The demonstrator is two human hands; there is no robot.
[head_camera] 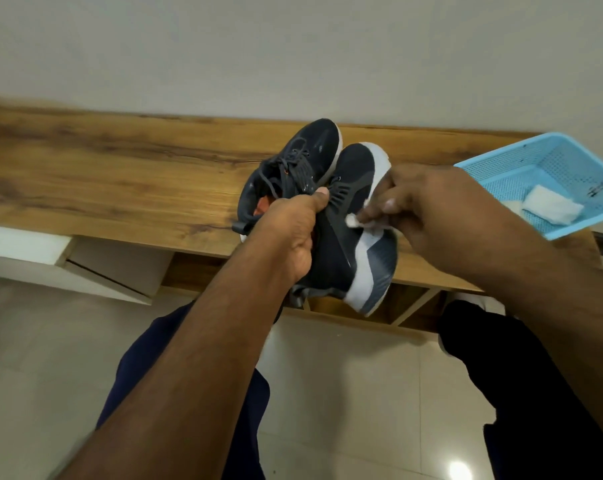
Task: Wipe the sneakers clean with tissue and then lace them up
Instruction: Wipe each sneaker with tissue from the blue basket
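1. Step in hand: I judge this to be the wiping stage. Lacing has not begun; the laces (295, 174) on the far shoe lie loose and untied.
2. Left hand (293, 230): its fingers are curled around the collar of the near sneaker (341, 237), thumb pressed on the upper. I hold this shoe tipped on its side, sole turned toward 3 o'clock, heel hanging past the near edge of the tabletop (102, 174).
3. Right hand (421, 206): it pinches a wad of tissue (353, 221) between thumb and fingers. The tissue touches the shoe where the dark upper meets the white sole band.
4. Second sneaker (307, 157): it lies on the tabletop at 11 o'clock from the held shoe, touching it, toe pointing toward the wall.
5. Supplies: a blue basket (501, 161) sits at 3 o'clock. A spare white pad (552, 207) lies inside it.
6. Next move, as I judge it: draw the tissue along the white band toward the heel, with the left hand steadying the shoe against the pressure.
7. Caution: the heel is unsupported, so a slack grip could let the shoe drop to the floor.
8. Remaining: the second sneaker needs wiping, then both need lacing.
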